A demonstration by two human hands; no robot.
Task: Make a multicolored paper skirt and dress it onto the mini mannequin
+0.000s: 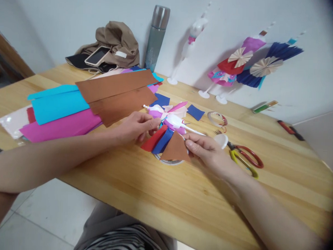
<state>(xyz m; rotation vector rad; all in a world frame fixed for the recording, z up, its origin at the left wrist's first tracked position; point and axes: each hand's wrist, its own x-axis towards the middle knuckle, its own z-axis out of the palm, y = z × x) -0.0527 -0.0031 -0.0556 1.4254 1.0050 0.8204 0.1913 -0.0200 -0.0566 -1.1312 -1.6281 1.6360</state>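
Observation:
A small white mannequin figure with purple and pink paper on it lies on its side on the table. In front of it is a row of coloured paper pieces: a red piece, a blue piece and a brown piece. My left hand is closed in a pinch at the red end, close against the figure; its fingertips are partly hidden. Between thumb and fingers, my right hand grips the brown piece by its right edge. Under the papers shows the rim of a roll of clear tape.
Folded coloured paper sheets lie at left, before a brown cloth, a phone and a flask. Scissors lie right, with a tape roll and blue paper behind. Dressed figures stand along the wall.

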